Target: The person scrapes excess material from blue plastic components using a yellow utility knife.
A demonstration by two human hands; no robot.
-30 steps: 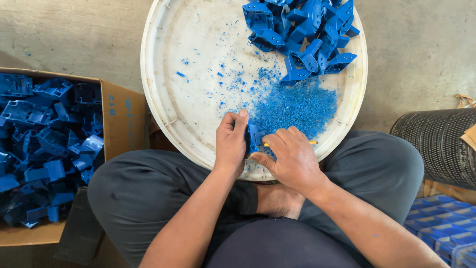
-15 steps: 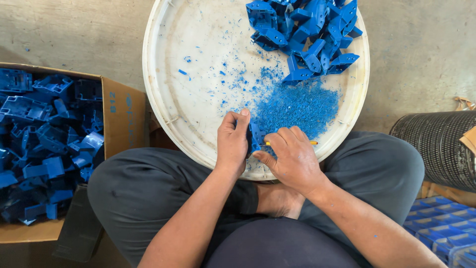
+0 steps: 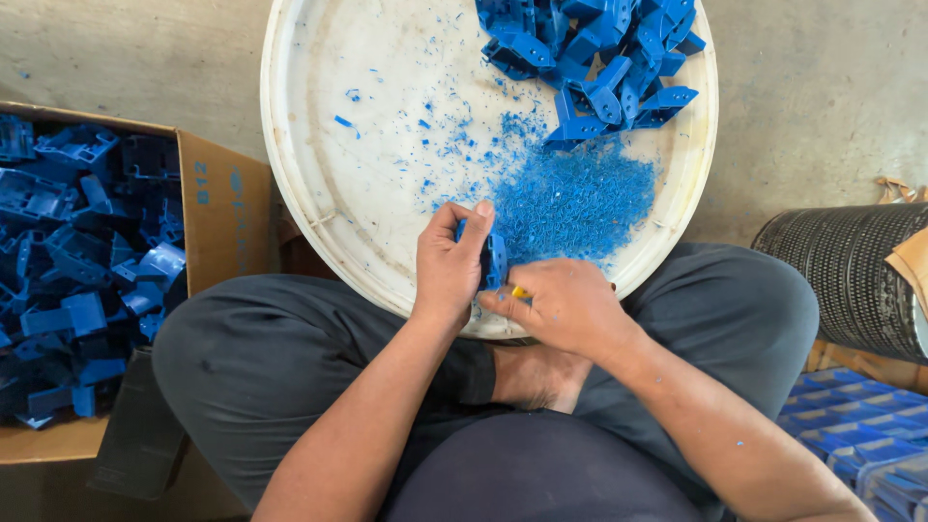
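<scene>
Here, left hand [image 3: 449,266] fingers grip a blue plastic part [image 3: 494,259]; right hand [image 3: 565,307] fingers pinch a yellow-handled tool [image 3: 520,292].

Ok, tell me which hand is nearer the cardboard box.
Left. The left hand holds a blue part over the tray's near rim, on the side of the cardboard box. The right hand sits farther from it, beyond the left.

One open brown cardboard box [image 3: 208,208] — at the left, full of blue plastic parts [image 3: 77,251].
</scene>
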